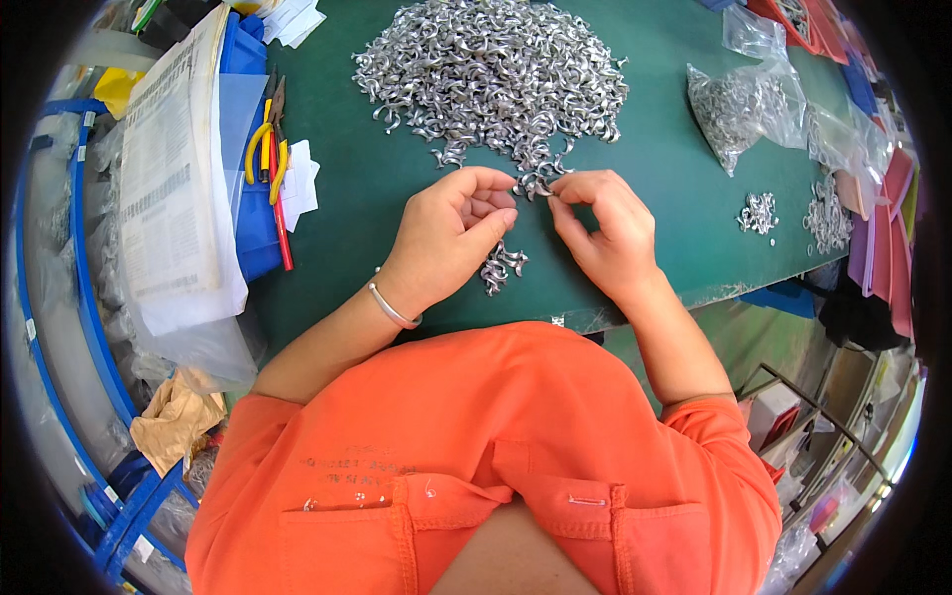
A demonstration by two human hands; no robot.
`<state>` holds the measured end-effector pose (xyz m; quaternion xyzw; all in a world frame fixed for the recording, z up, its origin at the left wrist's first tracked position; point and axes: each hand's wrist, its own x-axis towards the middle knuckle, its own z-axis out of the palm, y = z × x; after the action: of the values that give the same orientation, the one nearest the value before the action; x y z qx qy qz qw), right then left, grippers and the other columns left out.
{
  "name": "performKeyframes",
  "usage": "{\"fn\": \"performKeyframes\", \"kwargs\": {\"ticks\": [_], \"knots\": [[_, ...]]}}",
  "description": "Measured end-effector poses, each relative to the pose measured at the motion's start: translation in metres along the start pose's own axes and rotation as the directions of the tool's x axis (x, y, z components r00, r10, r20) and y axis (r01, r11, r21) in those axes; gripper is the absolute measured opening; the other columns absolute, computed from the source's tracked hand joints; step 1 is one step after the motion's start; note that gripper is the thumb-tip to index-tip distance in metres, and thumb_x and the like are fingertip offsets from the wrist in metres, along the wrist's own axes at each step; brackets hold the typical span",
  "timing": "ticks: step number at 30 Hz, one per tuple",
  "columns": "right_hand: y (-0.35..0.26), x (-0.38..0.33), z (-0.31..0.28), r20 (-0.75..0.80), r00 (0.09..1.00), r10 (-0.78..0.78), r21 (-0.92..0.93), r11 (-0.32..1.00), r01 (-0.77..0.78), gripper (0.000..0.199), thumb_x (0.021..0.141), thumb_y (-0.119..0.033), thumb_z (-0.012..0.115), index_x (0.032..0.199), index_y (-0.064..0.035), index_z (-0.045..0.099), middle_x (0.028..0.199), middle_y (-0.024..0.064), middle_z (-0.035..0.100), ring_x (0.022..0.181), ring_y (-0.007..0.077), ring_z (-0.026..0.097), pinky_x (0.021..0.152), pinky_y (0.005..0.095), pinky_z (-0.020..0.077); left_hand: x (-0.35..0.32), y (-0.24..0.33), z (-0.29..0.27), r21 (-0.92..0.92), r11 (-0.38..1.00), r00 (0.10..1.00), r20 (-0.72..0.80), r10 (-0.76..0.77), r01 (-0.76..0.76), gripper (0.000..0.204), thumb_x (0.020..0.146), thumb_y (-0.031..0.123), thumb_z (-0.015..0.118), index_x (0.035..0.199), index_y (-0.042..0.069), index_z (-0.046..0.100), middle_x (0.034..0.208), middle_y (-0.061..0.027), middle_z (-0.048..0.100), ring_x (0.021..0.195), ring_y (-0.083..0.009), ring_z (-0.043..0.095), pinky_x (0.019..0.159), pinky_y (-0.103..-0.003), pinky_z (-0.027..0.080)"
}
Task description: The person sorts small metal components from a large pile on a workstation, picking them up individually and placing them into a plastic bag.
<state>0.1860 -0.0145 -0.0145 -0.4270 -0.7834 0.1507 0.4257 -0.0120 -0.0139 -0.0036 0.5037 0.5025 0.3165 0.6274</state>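
My left hand [451, 230] is closed, with its fingers curled and the thumb drawn in close to them. Whatever it holds, if anything, is hidden. Opposite it, my right hand [610, 230] pinches thumb against forefinger at the edge of a small curved metal piece [535, 185]. Several of these silvery, crescent-like pieces lie between my fingertips. Just beyond, a large heap of the same metal pieces [496, 74] spreads over the green table. A smaller cluster of metal pieces [503, 266] sits beside my left thumb, nearer my body.
Yellow-handled pliers [266, 159] and a red pen [284, 236] lie left, beside a blue bin [260, 223] and printed sheets [178, 178]. A clear bag of metal parts [739, 104] rests at right, with small piles of rings [759, 213] nearer the table's edge.
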Motion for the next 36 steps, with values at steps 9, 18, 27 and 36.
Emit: {"fn": "performKeyframes", "kwargs": {"ticks": [9, 18, 27, 36], "knots": [[-0.019, 0.001, 0.0, -0.072, 0.987, -0.145, 0.091, 0.984, 0.152, 0.028, 0.065, 0.012, 0.072, 0.084, -0.0024, 0.056, 0.085, 0.012, 0.065, 0.072, 0.0269, 0.064, 0.063, 0.0332, 0.0529, -0.005, 0.005, 0.002, -0.338, 0.941, 0.998, 0.061, -0.005, 0.026, 0.014, 0.087, 0.001, 0.068, 0.099, -0.005, 0.065, 0.086, -0.0078, 0.07, 0.074, -0.0106, 0.067, 0.067, -0.022, 0.056], [-0.023, -0.001, 0.006, -0.164, 0.969, -0.183, 0.103, 0.974, 0.202, 0.031, 0.06, 0.015, 0.07, 0.081, -0.0023, 0.055, 0.086, 0.0114, 0.063, 0.074, 0.0276, 0.062, 0.066, 0.0337, 0.0528, -0.01, 0.008, 0.006, -0.315, 0.944, 0.994, 0.02, 0.111, -0.1, 0.014, 0.088, 0.002, 0.068, 0.1, -0.004, 0.066, 0.088, -0.0064, 0.069, 0.075, -0.0094, 0.067, 0.067, -0.022, 0.056], [-0.029, -0.001, 0.006, -0.172, 0.976, -0.137, 0.156, 0.974, 0.164, 0.03, 0.06, 0.014, 0.07, 0.082, -0.0016, 0.056, 0.09, 0.0129, 0.064, 0.077, 0.0288, 0.062, 0.068, 0.0361, 0.0526, -0.006, 0.003, 0.008, -0.29, 0.946, 0.986, 0.048, 0.162, -0.141, 0.013, 0.091, 0.001, 0.063, 0.103, -0.003, 0.065, 0.092, -0.0061, 0.069, 0.079, -0.0096, 0.067, 0.07, -0.022, 0.056], [0.048, 0.063, -0.108, -0.664, 0.675, -0.322, -0.406, 0.913, 0.035, 0.016, 0.073, 0.008, 0.069, 0.083, -0.0014, 0.062, 0.084, 0.0121, 0.066, 0.076, 0.0277, 0.063, 0.072, 0.033, 0.0527, -0.01, 0.002, 0.004, -0.273, 0.952, 0.987, 0.04, 0.158, -0.141, 0.014, 0.09, -0.004, 0.061, 0.104, -0.004, 0.063, 0.094, -0.0087, 0.067, 0.078, -0.0118, 0.065, 0.07, -0.023, 0.054]]}}
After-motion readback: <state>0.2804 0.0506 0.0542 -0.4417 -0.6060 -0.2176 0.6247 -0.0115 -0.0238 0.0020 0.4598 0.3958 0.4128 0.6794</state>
